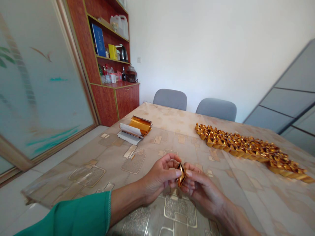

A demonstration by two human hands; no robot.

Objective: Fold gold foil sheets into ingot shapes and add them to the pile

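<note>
Between my two hands is a small folded gold foil paper ingot [181, 175], pointed at its top and bottom ends and opened a little along the middle. My left hand [162, 175] pinches its left side, thumb on the near face. From the other side my right hand [203, 185] grips it, the thumb pressed to the edge and the fingers curled beneath. Both hands are held just above the patterned tablecloth. Rows of similar folded gold ingots [241, 142] stand packed together on the right of the table. A stack of gold and white foil sheets [137, 127] lies farther left.
The table [152, 144] has a patterned cover. Two grey chairs [169, 98] stand along its far side. A reddish wooden cabinet [103, 98] with bottles and a kettle [123, 53] is at the back left, beside a frosted sliding door [44, 82].
</note>
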